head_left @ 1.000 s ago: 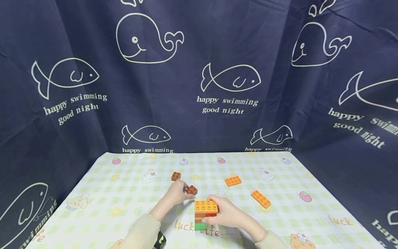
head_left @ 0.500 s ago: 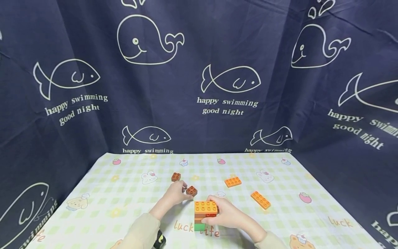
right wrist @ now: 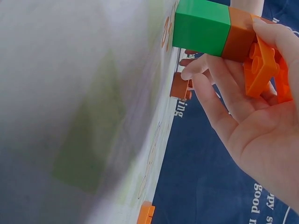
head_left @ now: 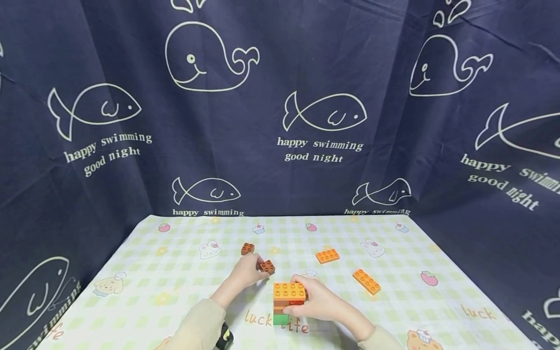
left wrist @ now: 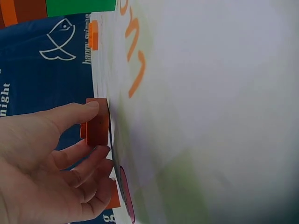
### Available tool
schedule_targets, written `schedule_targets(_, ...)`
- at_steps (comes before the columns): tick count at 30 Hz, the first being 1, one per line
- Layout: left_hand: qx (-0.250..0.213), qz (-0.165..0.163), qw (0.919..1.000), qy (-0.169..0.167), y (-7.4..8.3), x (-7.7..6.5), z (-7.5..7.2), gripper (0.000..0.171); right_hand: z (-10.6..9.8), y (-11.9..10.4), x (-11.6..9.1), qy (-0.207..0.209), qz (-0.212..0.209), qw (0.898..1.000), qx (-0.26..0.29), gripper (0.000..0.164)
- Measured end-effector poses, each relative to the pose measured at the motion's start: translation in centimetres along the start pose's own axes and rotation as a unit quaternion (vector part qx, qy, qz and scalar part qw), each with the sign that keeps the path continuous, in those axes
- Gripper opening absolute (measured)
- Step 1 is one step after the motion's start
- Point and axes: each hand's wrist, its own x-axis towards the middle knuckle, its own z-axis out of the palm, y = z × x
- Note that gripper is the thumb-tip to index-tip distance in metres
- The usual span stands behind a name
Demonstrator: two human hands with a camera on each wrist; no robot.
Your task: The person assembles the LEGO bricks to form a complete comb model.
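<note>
One brown brick (head_left: 267,267), four studs facing up, is pinched in a person's left hand (head_left: 246,270) over a worktop (head_left: 131,321) spread with a green-checked cloth. The thumb presses one side of the brick and fingers bear on the other, the remaining fingers curling loosely behind, as the left wrist view shows; whether the brick touches the cloth cannot be told. The left forearm, in a pale sleeve (head_left: 197,323), reaches forward and slants inward.

Nearer the person, the right hand (head_left: 318,299) is clamped on an upright stack (head_left: 289,290), coming at it from the right, thumb across the near side and fingers round the far side. Green forms the base, brown and orange layers rise above it, and an orange piece with two rows of four studs caps the top. The held brick is just beyond the stack, slightly left and apart from it.

Just past the left hand lies a second brown brick (head_left: 247,248). To the right, well apart from the left hand, lie an orange plate (head_left: 327,255) and, nearer the person, another orange plate (head_left: 366,281). Behind hangs a navy backdrop (head_left: 280,48) of whales and fish.
</note>
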Motion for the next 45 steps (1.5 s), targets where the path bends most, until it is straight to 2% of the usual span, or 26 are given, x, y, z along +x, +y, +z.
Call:
schedule_targets(8,-0.006,0.008,0.9999,-0.003,0.1,-0.1,-0.2,0.028,-0.1,0.0,0.0,-0.004,-0.001,1.0,0.002,0.033)
schedule_targets(19,-0.042,0.004,0.9991,-0.003,0.6,-0.5,-0.3,0.031,0.1,0.1,0.0,-0.004,-0.006,1.0,0.003,0.032)
schedule_targets(23,-0.048,0.014,0.9987,-0.003,0.9,-0.6,-0.3,0.03,0.1,0.2,0.1,-0.003,-0.011,1.0,0.009,0.032)
schedule_targets(30,-0.051,0.058,0.997,0.006,1.8,-1.1,-0.6,0.031,0.0,0.3,0.0,-0.002,-0.013,1.0,0.013,0.033)
schedule_targets(37,-0.071,0.065,0.9954,0.008,2.5,-1.5,-0.7,0.032,0.0,0.3,0.0,-0.004,-0.005,1.0,0.016,0.034)
schedule_targets(45,-0.098,0.073,0.9921,0.028,2.1,-1.9,-1.3,0.034,0.0,0.0,-0.1,0.008,0.015,1.0,-0.008,0.038)
